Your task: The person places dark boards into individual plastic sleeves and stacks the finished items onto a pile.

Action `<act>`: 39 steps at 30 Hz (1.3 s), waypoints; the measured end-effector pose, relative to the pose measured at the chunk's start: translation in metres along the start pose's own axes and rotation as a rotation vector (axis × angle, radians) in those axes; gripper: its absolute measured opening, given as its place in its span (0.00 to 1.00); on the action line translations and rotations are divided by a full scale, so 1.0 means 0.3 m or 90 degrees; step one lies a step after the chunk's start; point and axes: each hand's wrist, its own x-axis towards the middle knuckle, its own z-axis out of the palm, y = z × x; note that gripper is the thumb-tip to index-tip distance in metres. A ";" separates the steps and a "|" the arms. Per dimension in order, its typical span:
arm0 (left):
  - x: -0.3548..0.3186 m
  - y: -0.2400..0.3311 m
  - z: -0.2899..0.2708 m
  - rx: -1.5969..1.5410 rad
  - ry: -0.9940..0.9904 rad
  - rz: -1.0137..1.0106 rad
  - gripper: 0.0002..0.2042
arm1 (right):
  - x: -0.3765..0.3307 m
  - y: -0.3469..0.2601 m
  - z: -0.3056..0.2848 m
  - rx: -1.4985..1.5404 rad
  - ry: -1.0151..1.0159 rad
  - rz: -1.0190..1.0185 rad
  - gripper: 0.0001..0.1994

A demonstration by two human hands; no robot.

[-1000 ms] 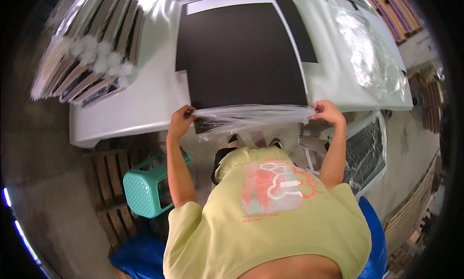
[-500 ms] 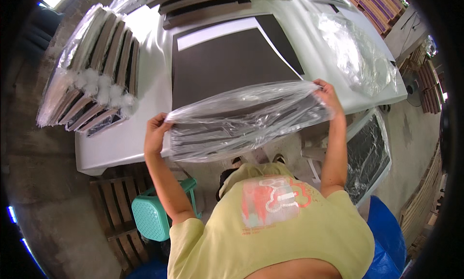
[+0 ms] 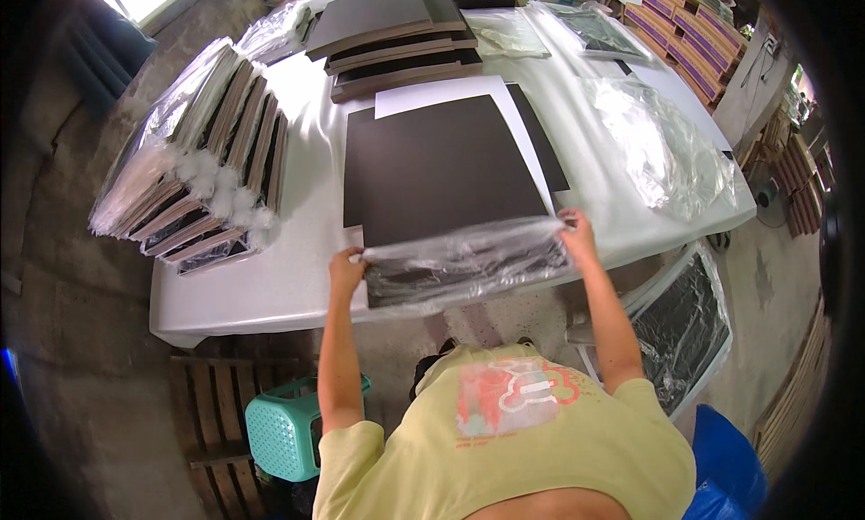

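Note:
A clear plastic bag (image 3: 464,260) is stretched between my two hands at the near edge of the table. The near end of a flat black board (image 3: 441,168) lies within or under the bag; the film makes it hard to tell which. My left hand (image 3: 346,269) pinches the left corner of the bag's opening, and my right hand (image 3: 577,238) grips the right corner. Beneath the black board a white sheet (image 3: 423,95) sticks out at the far and right sides. Another black board (image 3: 354,187) shows under that.
Plastic-wrapped boards (image 3: 203,146) stand in a pile on the table's left. Behind lies a stack of thick black boards (image 3: 383,24). Loose clear plastic bags (image 3: 658,146) cover the right side. A teal stool (image 3: 281,437) and a wrapped black panel (image 3: 685,335) are below the table.
My hands have come closer together, with the bag now lying flatter and tighter over the board's near end. The view has shifted, showing more of the table's far side.

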 end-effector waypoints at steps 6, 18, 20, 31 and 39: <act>-0.050 0.022 -0.078 -0.278 -0.060 -0.002 0.10 | -0.056 -0.115 -0.018 0.016 0.014 -0.003 0.11; -0.071 0.699 -0.580 -1.036 0.031 0.303 0.10 | 0.127 -0.875 -0.276 0.972 -0.048 -0.071 0.14; 0.087 0.646 -0.580 -0.925 -0.060 0.310 0.15 | 0.302 -0.762 -0.267 0.837 -0.228 -0.280 0.17; 0.201 0.490 -0.444 -0.258 0.432 0.501 0.15 | 0.182 -0.986 0.130 0.148 0.032 -0.486 0.49; -0.060 0.711 -0.604 -0.752 0.160 0.373 0.16 | 0.155 -1.118 0.012 -0.157 0.197 -0.677 0.43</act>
